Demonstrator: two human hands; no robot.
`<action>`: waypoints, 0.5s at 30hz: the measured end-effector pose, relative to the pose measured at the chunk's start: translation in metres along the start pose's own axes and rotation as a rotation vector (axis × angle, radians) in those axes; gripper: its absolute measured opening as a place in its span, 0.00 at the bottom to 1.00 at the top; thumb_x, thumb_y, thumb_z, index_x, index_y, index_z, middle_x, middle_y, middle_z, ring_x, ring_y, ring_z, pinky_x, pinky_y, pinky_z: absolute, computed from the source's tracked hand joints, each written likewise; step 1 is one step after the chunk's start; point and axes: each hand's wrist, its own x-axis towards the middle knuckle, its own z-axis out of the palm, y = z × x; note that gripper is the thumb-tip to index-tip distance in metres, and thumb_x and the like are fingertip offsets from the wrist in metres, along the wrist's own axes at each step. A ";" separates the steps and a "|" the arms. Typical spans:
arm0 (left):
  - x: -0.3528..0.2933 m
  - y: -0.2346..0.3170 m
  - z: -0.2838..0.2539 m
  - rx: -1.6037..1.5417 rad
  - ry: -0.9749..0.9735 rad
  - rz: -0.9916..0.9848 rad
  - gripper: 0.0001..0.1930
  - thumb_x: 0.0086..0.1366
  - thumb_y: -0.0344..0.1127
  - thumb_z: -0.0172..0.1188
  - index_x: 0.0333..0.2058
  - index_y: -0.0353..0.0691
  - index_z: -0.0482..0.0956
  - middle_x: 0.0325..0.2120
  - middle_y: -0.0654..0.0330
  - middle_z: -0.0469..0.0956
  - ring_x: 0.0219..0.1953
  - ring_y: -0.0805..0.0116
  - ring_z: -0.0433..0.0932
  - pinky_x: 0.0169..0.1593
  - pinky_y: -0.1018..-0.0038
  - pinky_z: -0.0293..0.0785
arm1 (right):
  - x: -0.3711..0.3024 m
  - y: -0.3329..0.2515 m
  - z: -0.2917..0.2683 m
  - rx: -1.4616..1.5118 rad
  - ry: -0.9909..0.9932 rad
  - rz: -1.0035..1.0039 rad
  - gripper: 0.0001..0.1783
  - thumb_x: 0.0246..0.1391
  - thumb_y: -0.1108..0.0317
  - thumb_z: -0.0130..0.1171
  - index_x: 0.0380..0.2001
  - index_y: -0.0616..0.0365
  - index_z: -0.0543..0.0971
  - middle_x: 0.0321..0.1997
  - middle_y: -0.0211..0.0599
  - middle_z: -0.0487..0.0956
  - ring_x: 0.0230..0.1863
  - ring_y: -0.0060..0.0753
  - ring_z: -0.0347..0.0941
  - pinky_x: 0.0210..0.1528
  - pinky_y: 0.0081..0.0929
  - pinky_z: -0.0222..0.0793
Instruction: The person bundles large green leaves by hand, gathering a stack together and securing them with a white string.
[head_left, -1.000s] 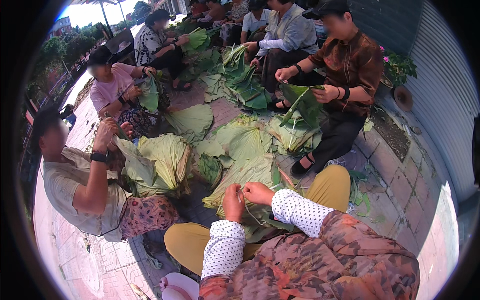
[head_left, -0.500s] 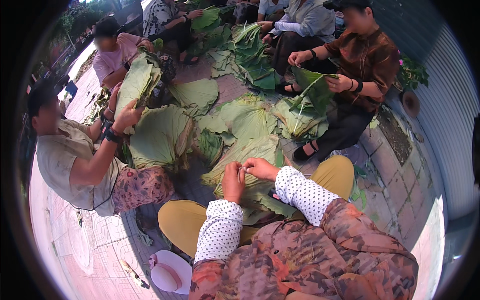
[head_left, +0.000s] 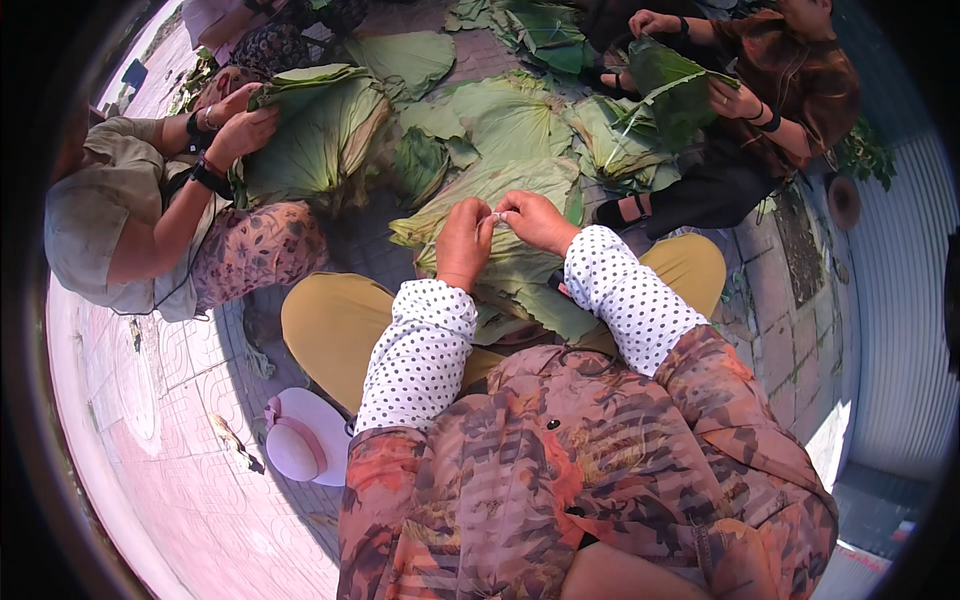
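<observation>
Barely visible, a thin whitish strand [head_left: 498,216] is pinched between the fingertips of the bare left hand [head_left: 464,243] and bare right hand [head_left: 538,221], which hide most of it, above broad, pale-green wilted leaves [head_left: 535,180]. Far right, a brown-shirted co-worker [head_left: 805,80] is cut off at the head.

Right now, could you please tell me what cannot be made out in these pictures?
All in the head view:
What the pale bit is: too small, and partly covered by the left hand and right hand.
Lower layers of the leaf stack: hidden by those above.
Upper head of the co-worker in brown: cut off by the top edge.
</observation>
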 end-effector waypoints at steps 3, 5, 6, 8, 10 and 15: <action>-0.001 -0.001 0.002 0.027 -0.007 -0.006 0.09 0.60 0.31 0.67 0.34 0.39 0.74 0.30 0.54 0.74 0.31 0.56 0.76 0.35 0.65 0.72 | 0.000 0.002 -0.004 -0.248 0.084 -0.097 0.10 0.56 0.68 0.55 0.39 0.60 0.79 0.45 0.50 0.79 0.49 0.53 0.75 0.53 0.42 0.70; -0.002 -0.005 0.002 0.050 -0.001 -0.018 0.09 0.60 0.32 0.68 0.33 0.39 0.75 0.30 0.54 0.74 0.31 0.56 0.76 0.35 0.65 0.72 | -0.001 0.000 -0.003 -0.398 0.129 -0.108 0.10 0.56 0.68 0.54 0.39 0.59 0.79 0.45 0.50 0.79 0.50 0.54 0.74 0.53 0.45 0.70; -0.003 -0.008 0.001 0.055 -0.009 -0.053 0.09 0.60 0.34 0.68 0.32 0.41 0.75 0.31 0.54 0.74 0.32 0.53 0.76 0.35 0.63 0.73 | -0.002 -0.002 -0.003 -0.437 0.131 -0.103 0.10 0.57 0.68 0.54 0.39 0.58 0.80 0.45 0.49 0.79 0.51 0.54 0.74 0.52 0.47 0.70; -0.003 -0.012 -0.002 0.065 -0.025 -0.118 0.10 0.58 0.36 0.68 0.30 0.42 0.75 0.32 0.54 0.75 0.34 0.50 0.77 0.37 0.59 0.73 | -0.002 -0.001 -0.007 -0.494 0.131 -0.069 0.10 0.56 0.69 0.54 0.39 0.57 0.80 0.45 0.48 0.79 0.51 0.53 0.74 0.52 0.48 0.70; -0.003 -0.013 -0.006 0.129 -0.036 -0.125 0.10 0.57 0.35 0.69 0.30 0.41 0.75 0.32 0.54 0.75 0.35 0.49 0.76 0.38 0.58 0.73 | -0.003 0.005 -0.013 -0.590 0.147 -0.027 0.11 0.53 0.72 0.54 0.39 0.55 0.81 0.45 0.46 0.80 0.51 0.52 0.75 0.50 0.48 0.70; 0.002 -0.019 -0.012 0.274 -0.032 -0.089 0.10 0.55 0.33 0.69 0.29 0.40 0.75 0.32 0.53 0.76 0.39 0.47 0.75 0.42 0.57 0.72 | 0.001 0.016 -0.023 -0.585 0.136 -0.072 0.10 0.50 0.72 0.55 0.37 0.55 0.81 0.44 0.45 0.81 0.50 0.51 0.75 0.50 0.47 0.71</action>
